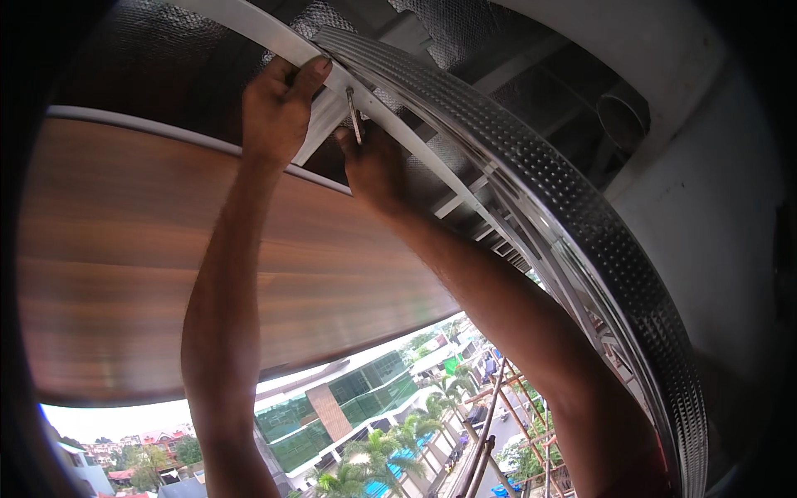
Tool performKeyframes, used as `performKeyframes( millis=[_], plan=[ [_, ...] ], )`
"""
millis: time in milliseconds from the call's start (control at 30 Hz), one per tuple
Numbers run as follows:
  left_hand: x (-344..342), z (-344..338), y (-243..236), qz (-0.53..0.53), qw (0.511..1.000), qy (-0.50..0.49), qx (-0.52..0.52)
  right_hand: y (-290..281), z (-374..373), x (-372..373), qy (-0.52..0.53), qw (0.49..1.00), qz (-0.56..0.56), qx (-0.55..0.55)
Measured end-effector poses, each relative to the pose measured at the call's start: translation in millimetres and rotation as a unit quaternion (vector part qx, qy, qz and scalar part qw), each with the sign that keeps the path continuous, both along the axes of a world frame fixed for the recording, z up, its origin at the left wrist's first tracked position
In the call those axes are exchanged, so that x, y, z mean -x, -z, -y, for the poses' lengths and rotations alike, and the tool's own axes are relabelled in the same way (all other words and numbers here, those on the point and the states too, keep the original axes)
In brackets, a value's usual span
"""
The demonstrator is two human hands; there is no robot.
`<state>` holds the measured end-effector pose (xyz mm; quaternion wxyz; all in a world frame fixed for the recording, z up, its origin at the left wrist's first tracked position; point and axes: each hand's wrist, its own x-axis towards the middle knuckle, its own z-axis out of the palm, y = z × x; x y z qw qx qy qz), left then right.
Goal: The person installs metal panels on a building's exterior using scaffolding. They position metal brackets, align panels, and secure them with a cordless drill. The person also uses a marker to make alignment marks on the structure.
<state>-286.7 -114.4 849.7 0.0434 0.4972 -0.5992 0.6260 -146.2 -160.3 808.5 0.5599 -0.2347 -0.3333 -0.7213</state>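
Overhead, my left hand [278, 116] is closed round the edge of a pale metal framing strip [249, 22], its thumb lying on the strip's face. Just to the right and a little lower, my right hand [378, 170] grips a slim metal tool [356, 120] whose kind I cannot make out. The tool's upper end touches or nearly touches the strip beside a crosspiece [324, 124]. Most of the fingers of my right hand are in shadow.
A wood-grain panel [166, 266] spans the left below the frame. A long perforated metal channel [531, 162] curves down the right, beside a pale wall [706, 166]. Silvery foil insulation [457, 33] lies above. Far below are bamboo scaffolding poles [486, 448], palms and a glass-fronted building [332, 411].
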Motion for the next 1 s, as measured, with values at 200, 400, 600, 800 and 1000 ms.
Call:
performKeyframes(
  millis=[200, 400, 600, 800, 1000],
  plan=[
    [-2.4, -1.3, -4.7, 0.017, 1.000, -0.014, 0.002, 2.2, -1.9, -0.4, 0.017, 0.998, 0.055, -0.040],
    [-4.0, 1.5, -5.4, 0.054, 0.998, -0.034, 0.025, 7.9, 1.9, 4.1, 0.027, 0.996, 0.078, -0.031],
    [0.2, -2.0, -5.4, 0.013, 1.000, -0.011, -0.016, -8.1, -2.8, -8.1, 0.046, 0.993, 0.086, -0.060],
    [18.4, 2.6, -11.9, 0.007, 0.999, -0.042, -0.007, -4.1, 6.1, 10.8, 0.054, 0.990, 0.085, -0.102],
    [23.4, 2.1, -23.1, -0.035, 0.998, -0.039, -0.022, 0.5, 9.0, 25.2, 0.054, 0.989, 0.085, -0.112]
  ],
)
